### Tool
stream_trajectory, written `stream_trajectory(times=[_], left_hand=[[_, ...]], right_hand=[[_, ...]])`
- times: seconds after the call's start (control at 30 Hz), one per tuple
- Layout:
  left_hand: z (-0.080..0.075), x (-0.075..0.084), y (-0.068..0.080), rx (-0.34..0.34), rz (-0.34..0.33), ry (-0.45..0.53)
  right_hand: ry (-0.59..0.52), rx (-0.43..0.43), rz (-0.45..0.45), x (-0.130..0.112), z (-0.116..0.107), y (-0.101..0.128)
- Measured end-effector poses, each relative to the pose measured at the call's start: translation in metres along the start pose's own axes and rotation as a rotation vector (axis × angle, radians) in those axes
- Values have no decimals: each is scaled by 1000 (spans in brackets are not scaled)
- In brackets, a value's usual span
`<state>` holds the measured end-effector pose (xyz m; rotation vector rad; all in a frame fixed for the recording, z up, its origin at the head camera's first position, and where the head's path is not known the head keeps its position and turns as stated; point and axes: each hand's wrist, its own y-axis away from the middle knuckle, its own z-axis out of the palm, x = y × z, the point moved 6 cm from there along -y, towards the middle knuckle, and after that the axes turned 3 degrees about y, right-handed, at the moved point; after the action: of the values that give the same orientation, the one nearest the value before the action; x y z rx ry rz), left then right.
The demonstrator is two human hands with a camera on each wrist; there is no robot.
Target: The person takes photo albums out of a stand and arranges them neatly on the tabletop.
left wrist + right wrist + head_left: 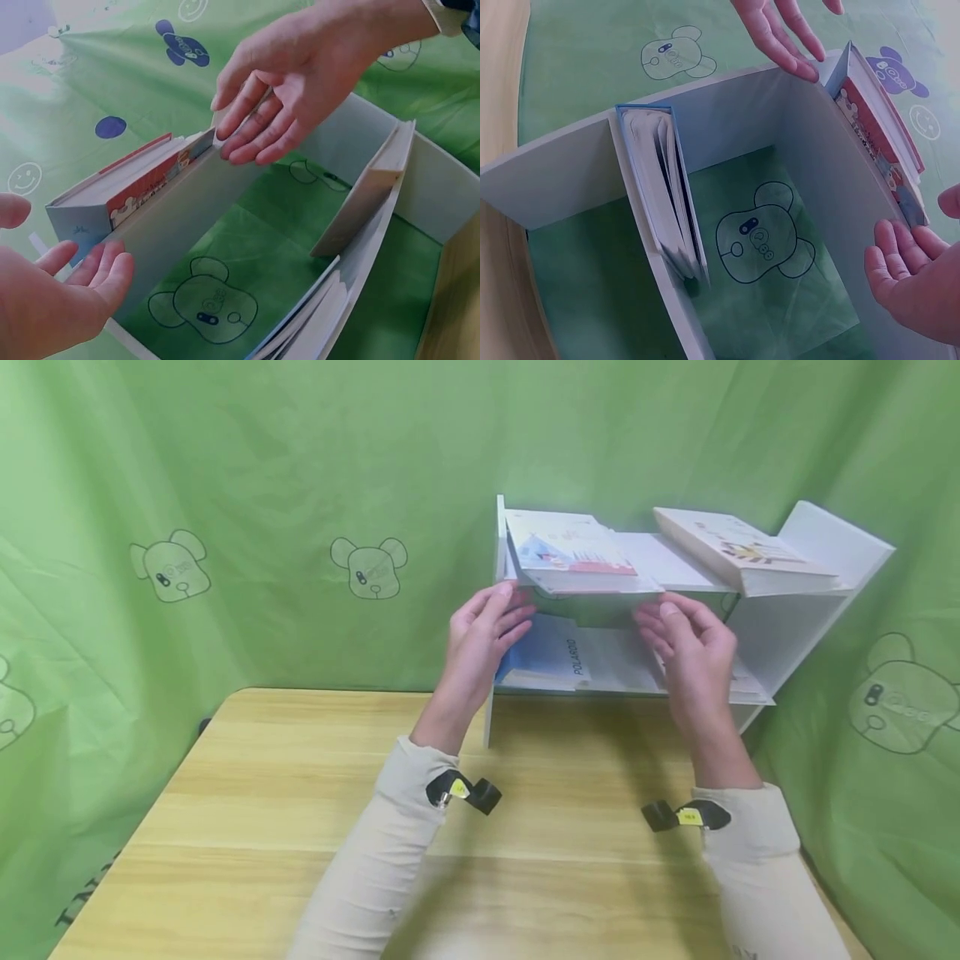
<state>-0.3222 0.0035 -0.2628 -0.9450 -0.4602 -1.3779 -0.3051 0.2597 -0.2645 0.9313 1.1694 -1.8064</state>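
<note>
A thick book with a tent picture on its cover (pixel 573 547) lies on the upper left of a white two-tier shelf (pixel 637 689). My left hand (pixel 483 631) is at that book's front left corner, its fingers loosely extended by the board's edge. At the front right corner, my right hand (pixel 693 647) has its thumb up and its fingers relaxed. The left wrist view has the left hand (pixel 64 289) under the book's blue spine end (pixel 79 225). In the right wrist view, the right hand (pixel 922 277) is palm up beside the book. Neither hand visibly grips it.
Another thick book (pixel 742 547) lies on the upper right. On the lower tier is a blue and white book marked POLAROID (pixel 551 652), with another book (pixel 742 681) partly behind my right hand. The shelf stands on a wooden table (pixel 300 777) against a green curtain (pixel 262 468).
</note>
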Motion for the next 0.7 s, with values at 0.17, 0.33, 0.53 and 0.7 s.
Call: stream_trajectory(times=[0.17,0.33,0.53,0.7], left_hand=[[5,0,-2,7,-13,44],[7,3,-5,19,-2,37],[12,0,-10,76,-21,41],[15,2,-13,92,-29,48]], right_hand=[[-125,15,34,0,1,-3],[-256,38,76,-2,1,-7],[-357,76,157,-1,1,-11],[-391,130,237,2,0,-15]])
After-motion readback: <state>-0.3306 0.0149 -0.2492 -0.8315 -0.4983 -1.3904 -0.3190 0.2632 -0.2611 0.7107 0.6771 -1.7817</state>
